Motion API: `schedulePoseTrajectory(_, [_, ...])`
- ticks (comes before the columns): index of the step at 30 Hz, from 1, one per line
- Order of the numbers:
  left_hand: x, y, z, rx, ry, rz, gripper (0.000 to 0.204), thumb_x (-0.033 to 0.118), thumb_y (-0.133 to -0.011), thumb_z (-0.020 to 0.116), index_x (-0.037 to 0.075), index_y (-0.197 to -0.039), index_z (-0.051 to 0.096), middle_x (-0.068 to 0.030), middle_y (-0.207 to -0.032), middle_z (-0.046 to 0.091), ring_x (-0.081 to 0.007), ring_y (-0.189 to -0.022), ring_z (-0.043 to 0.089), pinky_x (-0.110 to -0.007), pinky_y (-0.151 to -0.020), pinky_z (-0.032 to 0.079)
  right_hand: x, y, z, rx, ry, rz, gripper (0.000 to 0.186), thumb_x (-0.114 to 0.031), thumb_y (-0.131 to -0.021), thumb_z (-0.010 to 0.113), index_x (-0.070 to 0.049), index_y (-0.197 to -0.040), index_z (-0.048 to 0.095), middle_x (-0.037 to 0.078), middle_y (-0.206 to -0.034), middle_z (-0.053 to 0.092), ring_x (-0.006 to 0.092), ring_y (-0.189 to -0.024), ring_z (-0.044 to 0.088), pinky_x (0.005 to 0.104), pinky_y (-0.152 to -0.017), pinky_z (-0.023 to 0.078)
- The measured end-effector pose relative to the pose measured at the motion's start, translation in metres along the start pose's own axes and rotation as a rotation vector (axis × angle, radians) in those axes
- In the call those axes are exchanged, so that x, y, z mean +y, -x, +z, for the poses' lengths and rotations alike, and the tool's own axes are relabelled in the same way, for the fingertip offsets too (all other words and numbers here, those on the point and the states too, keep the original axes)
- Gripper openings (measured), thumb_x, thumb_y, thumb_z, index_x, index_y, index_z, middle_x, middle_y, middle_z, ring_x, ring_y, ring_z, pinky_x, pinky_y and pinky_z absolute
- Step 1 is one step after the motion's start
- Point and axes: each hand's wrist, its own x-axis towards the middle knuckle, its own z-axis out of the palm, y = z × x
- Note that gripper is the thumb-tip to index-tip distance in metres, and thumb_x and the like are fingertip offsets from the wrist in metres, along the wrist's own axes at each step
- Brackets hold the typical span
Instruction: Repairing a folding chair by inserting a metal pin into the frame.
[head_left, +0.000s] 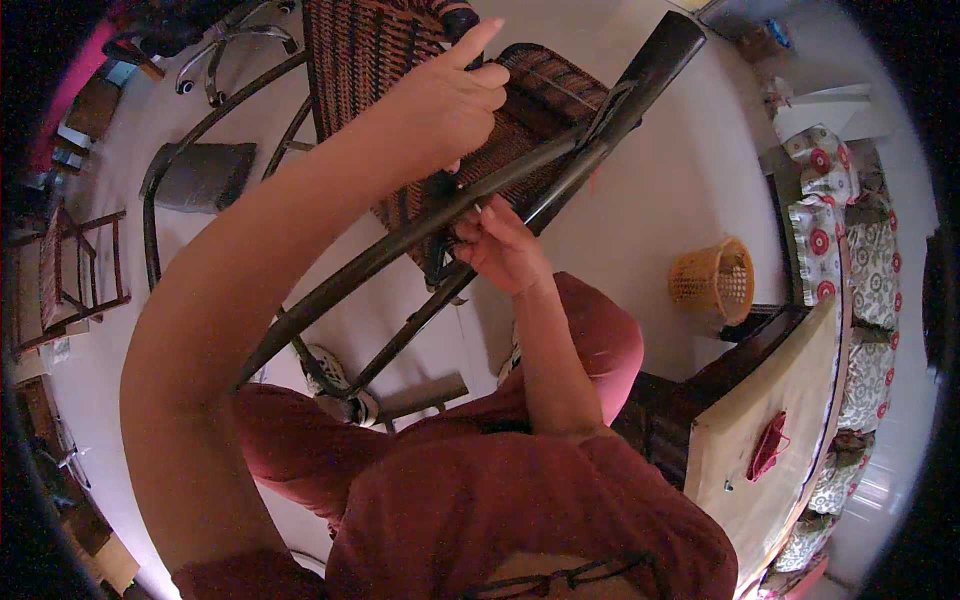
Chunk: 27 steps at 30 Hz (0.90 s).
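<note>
Before me a chair with a dark tubular metal frame (pixel 365 262) and brown-and-black woven panels (pixel 375 60) stands tilted. Above the frame, my left hand (pixel 455 105) is closed, its index finger stretched out toward the upper right. Dark parts show beside its fingers and below it; what it grips is mostly hidden. My right hand (pixel 505 250) is under the upper tube, its fingertips pinched near a dark joint. A tiny pale bit shows at those fingertips, too small to name.
A yellow woven wastebasket (pixel 712 280) stands on the floor at right. Beyond is a cream-topped table (pixel 745 430) with a red item (pixel 768 447), beside patterned cushions (pixel 868 270). At left are a grey cushion (pixel 205 178), a wheeled chair base (pixel 215 60) and a wooden frame (pixel 85 265).
</note>
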Motion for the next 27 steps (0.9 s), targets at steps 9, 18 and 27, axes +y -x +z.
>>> schedulePoseTrajectory(9, [0.010,-0.004,0.009,0.026,-0.038,0.014,0.032,0.030,-0.041,0.071,0.010,-0.066,0.065,0.0000,-0.073,0.053,-0.0166,-0.092,0.050,-0.049,-0.109,0.011,0.007,0.002,-0.001,0.022,-0.055,-0.003,0.028,-0.025,-0.086,0.056,-0.019,-0.110,0.045,-0.004,-0.089,0.050,0.0110,-0.081,0.050,0.0298,-0.067,0.045])
schedulePoseTrajectory(18, [0.015,-0.005,0.013,0.001,-0.062,0.017,0.034,0.030,-0.043,0.072,0.009,-0.069,0.065,-0.0005,-0.075,0.054,-0.0164,-0.095,0.050,-0.048,-0.109,0.013,0.013,0.003,-0.003,0.112,-0.152,-0.006,0.024,-0.021,-0.087,0.053,-0.019,-0.110,0.046,0.001,-0.099,0.058,0.0192,-0.091,0.056,0.0345,-0.068,0.045])
schedulePoseTrajectory(27, [0.020,-0.007,-0.011,-0.046,-0.092,0.000,0.016,0.020,-0.064,0.069,0.009,-0.075,0.067,-0.0006,-0.074,0.052,-0.0164,-0.084,0.049,-0.050,-0.107,0.018,0.011,0.001,-0.002,0.092,-0.119,-0.016,0.020,-0.021,-0.083,0.057,-0.018,-0.101,0.048,0.000,-0.101,0.056,0.0174,-0.093,0.052,0.0346,-0.067,0.043])
